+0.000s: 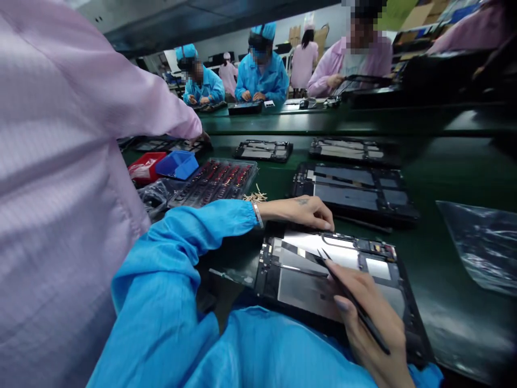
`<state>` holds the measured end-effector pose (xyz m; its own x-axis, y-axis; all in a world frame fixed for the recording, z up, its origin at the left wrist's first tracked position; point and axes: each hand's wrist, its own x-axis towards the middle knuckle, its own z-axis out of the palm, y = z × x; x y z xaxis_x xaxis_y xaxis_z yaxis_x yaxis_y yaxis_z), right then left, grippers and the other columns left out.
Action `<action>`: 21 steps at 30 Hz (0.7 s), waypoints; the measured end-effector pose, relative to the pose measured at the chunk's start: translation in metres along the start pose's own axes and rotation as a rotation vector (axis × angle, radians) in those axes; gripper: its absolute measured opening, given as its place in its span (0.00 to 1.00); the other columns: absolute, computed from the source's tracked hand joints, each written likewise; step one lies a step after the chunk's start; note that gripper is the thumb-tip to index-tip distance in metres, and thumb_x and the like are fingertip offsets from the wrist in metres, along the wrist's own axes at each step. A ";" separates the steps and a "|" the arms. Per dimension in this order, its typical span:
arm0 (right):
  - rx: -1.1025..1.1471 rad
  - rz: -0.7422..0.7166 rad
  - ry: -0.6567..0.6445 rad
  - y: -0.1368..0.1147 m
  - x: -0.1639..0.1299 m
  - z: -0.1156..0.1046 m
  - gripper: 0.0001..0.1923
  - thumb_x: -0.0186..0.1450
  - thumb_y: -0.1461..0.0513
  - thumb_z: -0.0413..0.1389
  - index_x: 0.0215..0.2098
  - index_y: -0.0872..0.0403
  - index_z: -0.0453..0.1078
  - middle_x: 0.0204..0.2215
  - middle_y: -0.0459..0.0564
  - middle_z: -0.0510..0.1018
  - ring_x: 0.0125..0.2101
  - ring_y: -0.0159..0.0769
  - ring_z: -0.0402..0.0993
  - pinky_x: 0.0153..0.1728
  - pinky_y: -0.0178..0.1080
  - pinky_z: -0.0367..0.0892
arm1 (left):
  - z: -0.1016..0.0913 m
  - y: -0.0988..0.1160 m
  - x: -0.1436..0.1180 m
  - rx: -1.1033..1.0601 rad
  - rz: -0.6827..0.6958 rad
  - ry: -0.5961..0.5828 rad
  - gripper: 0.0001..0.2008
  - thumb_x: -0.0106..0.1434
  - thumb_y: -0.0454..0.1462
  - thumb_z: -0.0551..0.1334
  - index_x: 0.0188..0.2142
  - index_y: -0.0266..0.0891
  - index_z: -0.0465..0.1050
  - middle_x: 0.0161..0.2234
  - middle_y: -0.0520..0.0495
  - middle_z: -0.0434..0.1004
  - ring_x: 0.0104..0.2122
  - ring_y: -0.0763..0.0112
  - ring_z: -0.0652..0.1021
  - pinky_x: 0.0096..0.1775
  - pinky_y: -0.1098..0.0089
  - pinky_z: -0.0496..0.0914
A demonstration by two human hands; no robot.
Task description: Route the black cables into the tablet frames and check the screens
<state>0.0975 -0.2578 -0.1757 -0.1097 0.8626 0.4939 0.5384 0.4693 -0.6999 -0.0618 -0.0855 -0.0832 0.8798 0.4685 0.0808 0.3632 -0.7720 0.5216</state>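
Observation:
In front of me lies an opened tablet (301, 288), its silvery inner parts, dark strips and small boards exposed. My right hand (374, 310) grips a pair of black tweezers (355, 304), whose tips are slightly apart just over the tablet's middle. At the tablet's far edge rests my left hand (313, 213) with its fingers curled downward; whatever they may hold is hidden. Just beyond it sits a stack of opened tablets (351, 191), the nearest thing past my left hand.
Left of centre stand a clear tray of small red-and-black parts (218, 180), a blue bin (177, 164) and a red bin (147, 166). A clear plastic bag (484, 242) lies right. A pink-sleeved person (68, 161) stands close on my left; other workers sit across the green bench (456, 167).

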 end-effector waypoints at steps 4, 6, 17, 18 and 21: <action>0.011 -0.017 0.039 0.004 0.008 0.002 0.26 0.72 0.63 0.52 0.66 0.37 0.62 0.52 0.52 0.73 0.51 0.47 0.73 0.48 0.49 0.72 | 0.007 0.007 0.001 -0.054 -0.039 -0.020 0.38 0.68 0.42 0.30 0.45 0.32 0.79 0.35 0.60 0.82 0.38 0.83 0.81 0.38 0.84 0.65; -0.013 -0.035 0.045 0.002 0.010 0.004 0.26 0.72 0.63 0.51 0.67 0.39 0.61 0.50 0.53 0.73 0.50 0.46 0.73 0.49 0.49 0.72 | 0.007 0.000 0.008 -0.037 -0.045 0.005 0.33 0.70 0.41 0.35 0.46 0.34 0.79 0.36 0.59 0.83 0.38 0.82 0.81 0.40 0.84 0.68; -0.199 -0.413 -0.078 -0.004 0.014 0.024 0.21 0.75 0.57 0.48 0.58 0.61 0.70 0.34 0.54 0.74 0.34 0.39 0.71 0.34 0.39 0.71 | 0.000 -0.056 0.036 0.032 -0.133 -0.193 0.15 0.67 0.35 0.57 0.46 0.33 0.80 0.39 0.44 0.83 0.37 0.72 0.80 0.40 0.76 0.70; -0.201 -0.425 -0.074 -0.004 0.014 0.025 0.21 0.76 0.57 0.47 0.58 0.61 0.70 0.33 0.54 0.73 0.34 0.38 0.70 0.33 0.39 0.71 | 0.003 -0.054 0.035 0.034 -0.140 -0.229 0.15 0.66 0.36 0.57 0.46 0.34 0.80 0.41 0.45 0.83 0.38 0.72 0.79 0.41 0.76 0.69; -0.210 -0.430 -0.066 -0.003 0.014 0.026 0.21 0.76 0.56 0.46 0.58 0.61 0.69 0.32 0.53 0.73 0.33 0.37 0.69 0.33 0.38 0.71 | 0.010 -0.053 0.035 -0.031 -0.156 -0.292 0.16 0.65 0.39 0.58 0.46 0.34 0.81 0.39 0.46 0.82 0.38 0.71 0.78 0.39 0.75 0.67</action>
<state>0.0724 -0.2423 -0.1800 -0.4079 0.6123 0.6773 0.5889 0.7433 -0.3173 -0.0471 -0.0326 -0.1158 0.8666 0.4336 -0.2471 0.4952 -0.6852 0.5342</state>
